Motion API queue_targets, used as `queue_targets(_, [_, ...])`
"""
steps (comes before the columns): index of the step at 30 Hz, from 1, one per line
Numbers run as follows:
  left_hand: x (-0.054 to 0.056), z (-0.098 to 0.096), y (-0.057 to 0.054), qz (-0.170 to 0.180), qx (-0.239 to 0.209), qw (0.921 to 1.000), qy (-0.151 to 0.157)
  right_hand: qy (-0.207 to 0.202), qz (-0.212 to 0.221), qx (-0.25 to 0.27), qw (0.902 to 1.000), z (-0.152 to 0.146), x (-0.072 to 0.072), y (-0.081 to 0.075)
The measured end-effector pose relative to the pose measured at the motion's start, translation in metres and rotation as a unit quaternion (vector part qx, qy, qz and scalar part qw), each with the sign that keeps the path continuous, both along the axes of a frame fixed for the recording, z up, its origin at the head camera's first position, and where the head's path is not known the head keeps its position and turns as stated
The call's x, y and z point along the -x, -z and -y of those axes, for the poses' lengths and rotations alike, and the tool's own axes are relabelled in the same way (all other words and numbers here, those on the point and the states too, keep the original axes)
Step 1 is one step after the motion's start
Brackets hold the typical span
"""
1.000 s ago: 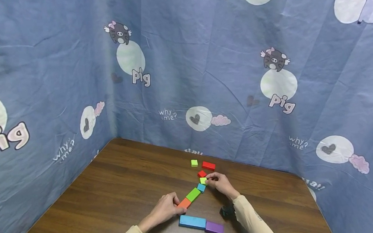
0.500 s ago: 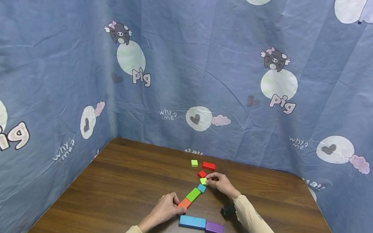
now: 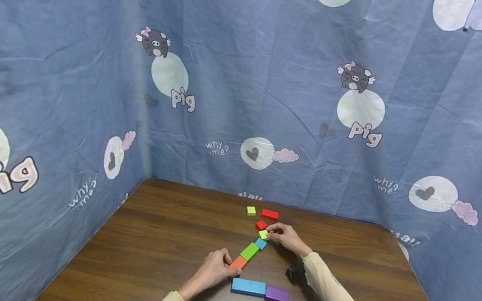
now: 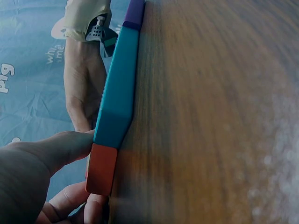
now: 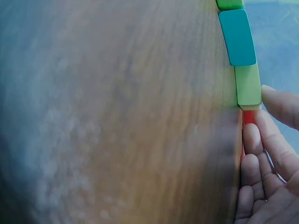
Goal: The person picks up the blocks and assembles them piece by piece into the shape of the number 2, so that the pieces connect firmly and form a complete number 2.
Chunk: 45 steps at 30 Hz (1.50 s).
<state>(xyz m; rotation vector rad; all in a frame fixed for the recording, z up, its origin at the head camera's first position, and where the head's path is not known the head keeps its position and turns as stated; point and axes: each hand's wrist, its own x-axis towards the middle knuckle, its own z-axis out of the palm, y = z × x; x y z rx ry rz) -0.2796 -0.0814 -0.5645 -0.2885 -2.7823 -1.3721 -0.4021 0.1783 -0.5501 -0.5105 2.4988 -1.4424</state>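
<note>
A diagonal row on the wooden table starts with an orange block (image 3: 238, 262), which my left hand (image 3: 211, 269) grips between thumb and fingers. Beyond it lie a green block (image 3: 250, 252) and a small blue cube (image 3: 260, 243), set at a slight angle. My right hand (image 3: 288, 239) pinches a yellow-green cube (image 3: 263, 235) at the row's far end. In the right wrist view this yellow-green cube (image 5: 248, 86) appears against the blue cube (image 5: 238, 37). Just behind sits a red cube (image 3: 261, 225), partly hidden by my fingers in the right wrist view.
Nearer me, a long blue block (image 3: 248, 287) and a purple block (image 3: 276, 295) lie end to end. At the back are a red block (image 3: 270, 214) and another yellow-green cube (image 3: 251, 211). A patterned blue cloth (image 3: 236, 97) hangs behind and left of the table (image 3: 145, 242).
My right hand has drawn the yellow-green cube slightly toward me, against the blue cube, which has shifted a little. My left hand stays on the orange block.
</note>
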Motion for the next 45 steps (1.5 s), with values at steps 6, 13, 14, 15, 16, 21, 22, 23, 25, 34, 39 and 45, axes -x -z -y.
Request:
queue_targets(6, [0.000, 0.000, 0.001, -0.004, 0.003, 1.0000, -0.002, 0.093, -0.007, -0.005, 0.9956, 0.009, 0.008, 0.010])
queue_targets(13, [-0.001, 0.000, 0.000, -0.005, 0.005, 1.0000, -0.004, 0.172, 0.001, 0.004, 0.9850, 0.020, 0.012, 0.007])
queue_targets(14, [-0.001, 0.000, 0.000, -0.005, 0.005, 1.0000, -0.004, 0.177, 0.000, 0.005, 0.9842, 0.021, 0.013, 0.008])
queue_targets(15, [-0.001, 0.000, 0.000, -0.004, 0.005, 1.0000, -0.004, 0.179, -0.001, 0.004, 0.9838, 0.021, 0.013, 0.008])
queue_targets(16, [-0.001, 0.000, 0.000, -0.002, 0.003, 1.0000, -0.003, 0.180, 0.001, 0.003, 0.9837, 0.021, 0.013, 0.009])
queue_targets(21, [-0.001, -0.001, 0.002, 0.002, -0.001, 1.0000, -0.001, 0.159, -0.003, -0.002, 0.9872, 0.021, 0.014, 0.010])
queue_targets(22, [-0.001, -0.001, 0.002, 0.002, -0.001, 1.0000, -0.002, 0.157, -0.003, -0.003, 0.9876, 0.021, 0.014, 0.010])
queue_targets(23, [-0.001, -0.001, 0.002, 0.001, -0.001, 1.0000, -0.002, 0.156, -0.003, -0.003, 0.9878, 0.021, 0.015, 0.010])
queue_targets(25, [-0.001, -0.001, 0.002, -0.002, 0.000, 1.0000, -0.003, 0.160, 0.000, -0.004, 0.9871, 0.021, 0.016, 0.011])
queue_targets(34, [-0.001, -0.001, 0.001, -0.005, -0.004, 1.0000, -0.004, 0.162, -0.016, -0.010, 0.9866, 0.022, 0.018, 0.012])
queue_targets(39, [-0.001, -0.001, 0.001, -0.002, -0.005, 1.0000, -0.003, 0.154, -0.013, -0.009, 0.9879, 0.021, 0.016, 0.011])
queue_targets(45, [-0.001, -0.001, 0.001, -0.001, -0.003, 1.0000, -0.004, 0.150, -0.015, -0.002, 0.9885, 0.020, 0.016, 0.011])
